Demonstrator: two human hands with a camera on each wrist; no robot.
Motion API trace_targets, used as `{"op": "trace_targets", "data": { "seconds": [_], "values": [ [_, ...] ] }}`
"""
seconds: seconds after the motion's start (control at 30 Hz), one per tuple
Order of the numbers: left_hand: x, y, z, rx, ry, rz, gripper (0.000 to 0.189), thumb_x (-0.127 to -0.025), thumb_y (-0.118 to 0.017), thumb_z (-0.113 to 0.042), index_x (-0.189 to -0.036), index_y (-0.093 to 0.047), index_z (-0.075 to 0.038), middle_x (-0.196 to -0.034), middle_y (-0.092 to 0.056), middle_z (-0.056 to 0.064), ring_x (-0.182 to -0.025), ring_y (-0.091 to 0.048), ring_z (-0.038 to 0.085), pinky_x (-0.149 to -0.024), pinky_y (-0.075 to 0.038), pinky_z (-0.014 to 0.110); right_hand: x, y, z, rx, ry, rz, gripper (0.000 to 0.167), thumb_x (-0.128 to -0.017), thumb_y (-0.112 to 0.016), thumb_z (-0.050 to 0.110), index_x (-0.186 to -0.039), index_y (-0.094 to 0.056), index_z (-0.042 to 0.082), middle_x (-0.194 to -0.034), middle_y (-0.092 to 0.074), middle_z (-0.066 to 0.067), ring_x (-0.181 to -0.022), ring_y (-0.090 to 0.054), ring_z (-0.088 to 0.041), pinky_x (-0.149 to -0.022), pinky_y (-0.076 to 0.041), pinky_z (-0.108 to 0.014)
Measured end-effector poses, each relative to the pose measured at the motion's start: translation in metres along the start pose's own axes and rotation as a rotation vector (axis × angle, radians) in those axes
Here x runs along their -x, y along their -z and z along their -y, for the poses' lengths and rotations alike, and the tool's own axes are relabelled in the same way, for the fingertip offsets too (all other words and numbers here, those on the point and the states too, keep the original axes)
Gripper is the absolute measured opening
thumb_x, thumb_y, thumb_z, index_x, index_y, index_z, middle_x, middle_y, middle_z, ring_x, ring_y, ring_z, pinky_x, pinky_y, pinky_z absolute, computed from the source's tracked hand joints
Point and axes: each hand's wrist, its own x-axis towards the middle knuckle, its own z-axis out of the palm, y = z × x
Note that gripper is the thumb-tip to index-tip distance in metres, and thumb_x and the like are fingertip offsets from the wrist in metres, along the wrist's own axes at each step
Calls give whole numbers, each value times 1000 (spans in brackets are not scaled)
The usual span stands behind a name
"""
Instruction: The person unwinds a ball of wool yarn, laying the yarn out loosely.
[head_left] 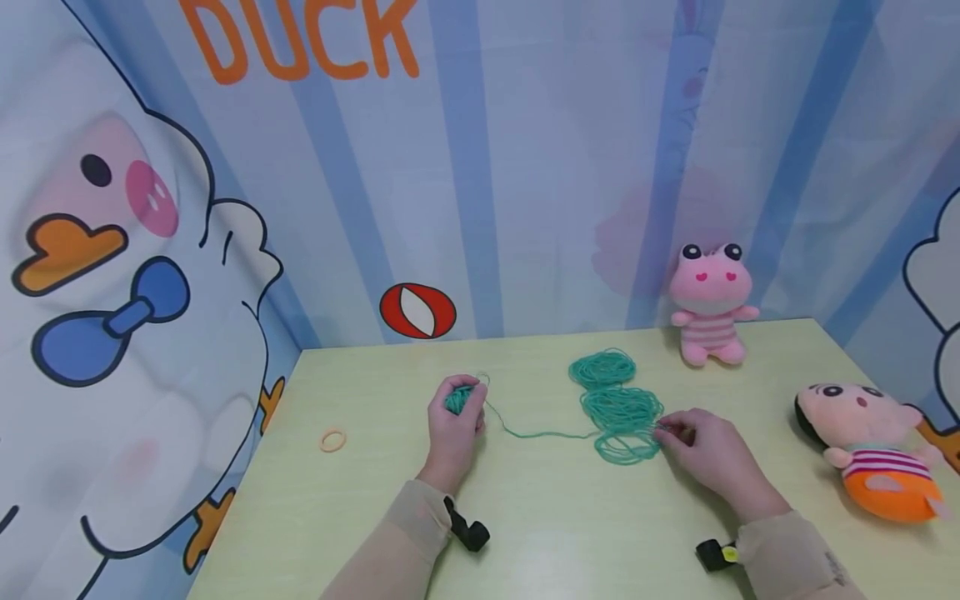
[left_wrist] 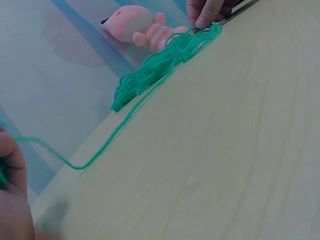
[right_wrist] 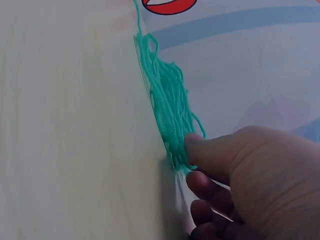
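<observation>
My left hand [head_left: 454, 435] grips a small ball of green yarn [head_left: 457, 400], left of the table's middle. From it a single strand [head_left: 546, 434] droops to the table and runs right into a loose pile of yarn loops [head_left: 621, 408]. The pile lies in three bunches, one behind another. At its right edge my right hand [head_left: 711, 457] pinches some loops between thumb and forefinger. In the right wrist view the thumb [right_wrist: 200, 150] lies against the end of the yarn, the other fingers curled beneath. Most of the ball is hidden in the left wrist view.
A peach-coloured ring [head_left: 332, 440] lies on the table [head_left: 525, 533] at the left. Behind the yarn sits a pink striped plush toy [head_left: 711, 304]; a doll in orange shorts [head_left: 873, 450] lies at the right. A printed curtain [head_left: 525, 167] hangs along the back edge.
</observation>
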Motion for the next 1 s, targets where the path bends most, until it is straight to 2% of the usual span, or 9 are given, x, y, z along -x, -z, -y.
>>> {"op": "trace_targets", "data": {
  "seconds": [0.17, 0.23, 0.3, 0.4, 0.5, 0.67, 0.73, 0.83, 1.0],
  "values": [
    [0, 0, -1, -4, 2, 16, 24, -107, -74, -25, -121, -66, -7, -77, -56, 1, -59, -50, 15, -53, -44, 23, -1, -8, 22, -47, 12, -159, 32, -105, -75, 40, -95, -73, 11, -85, -66, -4, -77, -55, -17, -68, -46, -29],
    [1, 0, -2, -5, 12, 21, 28, -107, -73, -23, -124, -65, -2, -78, -56, 1, -59, -49, 15, -53, -44, 23, -2, -16, 34, -84, 54, -211, 30, -105, -76, 37, -90, -70, 12, -82, -63, -3, -75, -53, -16, -66, -45, -27],
    [1, 0, -3, -2, 21, 34, 33, -108, -71, -21, -128, -63, 4, -79, -56, 1, -59, -49, 15, -53, -43, 22, -4, -27, 48, -121, 109, -221, 23, -105, -77, 31, -92, -71, 12, -83, -65, -2, -74, -55, -14, -66, -47, -26],
    [1, -1, -3, 10, 22, 67, 38, -110, -69, -20, -128, -59, 12, -81, -58, 3, -58, -48, 14, -52, -41, 22, -9, -48, 71, -177, 190, -156, 15, -104, -78, 23, -110, -77, 9, -96, -75, -2, -82, -66, -12, -74, -57, -27],
    [2, -2, -4, 34, 3, 107, 35, -111, -66, -21, -116, -60, 13, -80, -59, 4, -56, -47, 12, -51, -39, 22, -16, -68, 95, -244, 225, -26, 34, -106, -76, 22, -135, -72, 4, -121, -80, -7, -104, -77, -21, -90, -66, -36],
    [5, -2, -6, 70, -19, 149, 26, -112, -62, -18, -92, -60, -2, -70, -55, -2, -52, -42, 9, -48, -35, 22, -31, -96, 129, -359, 254, 145, 60, -108, -70, 15, -163, -49, 2, -155, -66, -15, -143, -66, -36, -117, -56, -49],
    [5, -2, -7, 73, -26, 159, 26, -112, -61, -16, -88, -58, -6, -66, -53, -4, -51, -42, 8, -48, -34, 21, -38, -103, 138, -414, 274, 183, 66, -109, -68, 11, -169, -40, 5, -163, -60, -14, -151, -59, -36, -123, -51, -50],
    [6, -2, -8, 83, -36, 173, 30, -111, -62, -16, -86, -54, -1, -63, -51, -6, -50, -41, 7, -47, -34, 20, -44, -108, 146, -503, 308, 220, 66, -111, -62, 8, -172, -35, 10, -168, -54, -13, -157, -52, -35, -128, -44, -49],
    [6, -1, -8, 99, -46, 184, 42, -109, -64, -17, -89, -48, 16, -62, -51, -7, -49, -41, 7, -45, -33, 20, -46, -110, 156, -611, 254, 186, 51, -114, -61, 16, -164, -51, 10, -160, -63, -14, -150, -60, -35, -124, -50, -50]
  ]
}}
